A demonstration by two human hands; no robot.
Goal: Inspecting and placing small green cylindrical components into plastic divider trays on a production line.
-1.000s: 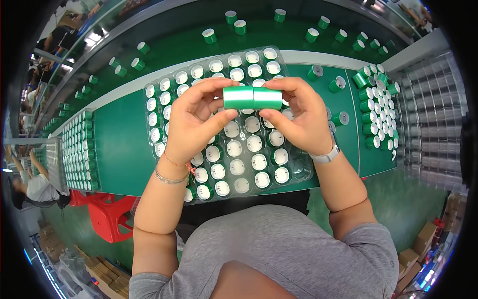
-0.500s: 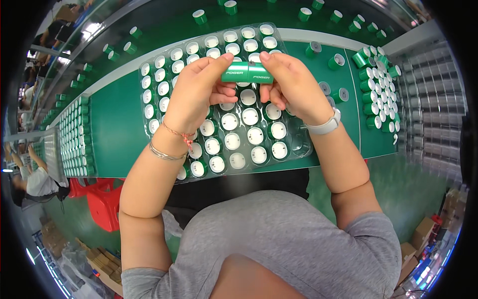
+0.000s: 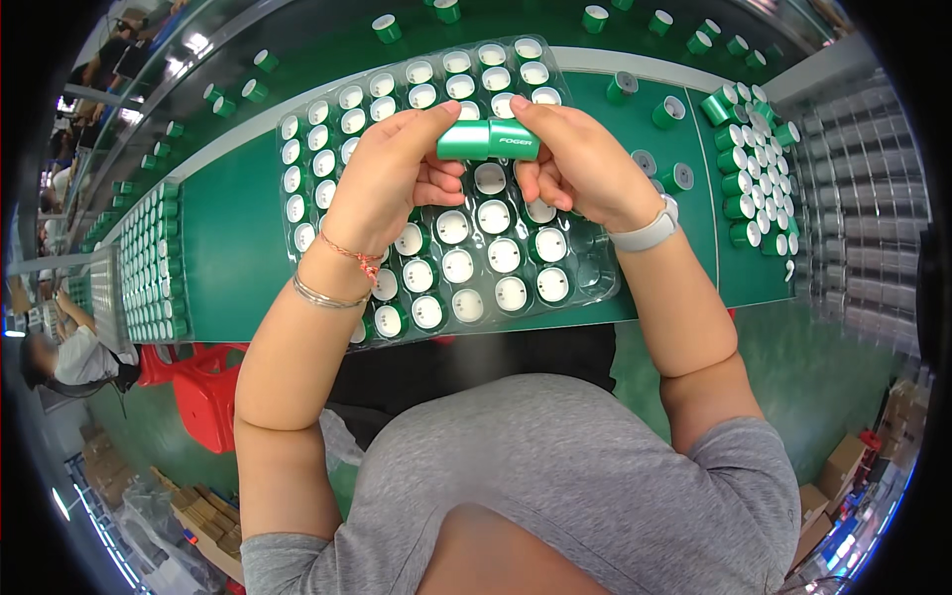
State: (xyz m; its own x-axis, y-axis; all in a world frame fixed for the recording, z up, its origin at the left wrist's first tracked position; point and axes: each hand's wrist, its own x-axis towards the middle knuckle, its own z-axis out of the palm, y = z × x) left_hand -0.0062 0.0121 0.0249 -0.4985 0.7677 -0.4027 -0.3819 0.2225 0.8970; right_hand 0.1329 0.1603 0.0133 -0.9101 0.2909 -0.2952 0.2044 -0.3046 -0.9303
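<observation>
Two shiny green cylinders meet end to end above the tray. My left hand (image 3: 407,164) is closed on the left green cylinder (image 3: 463,142), thumb on top and fingers curled below. The right green cylinder (image 3: 513,141), with pale lettering on its side, is gripped by my right hand (image 3: 590,164) in the same way. Their ends touch; whether they are joined I cannot tell. Beneath lies a clear plastic tray (image 3: 598,283) holding rows of green cylinders with white ends, such as one white-ended cylinder (image 3: 505,255). My hands and forearms hide part of these rows.
Several green cylinders (image 3: 678,178) stand right of the tray, with a cluster of white-ended cylinders (image 3: 751,183) beyond. Stacked clear trays (image 3: 861,218) rise at far right. A filled tray (image 3: 154,263) sits at left. More cylinders (image 3: 386,28) dot the far strip; red stools (image 3: 206,397) stand below.
Both cylinders have turned: lettering on the left one has gone from sight, and that on the right one has rolled upward. My hands keep their grip. Cylinders on the far strip appear slightly further left.
</observation>
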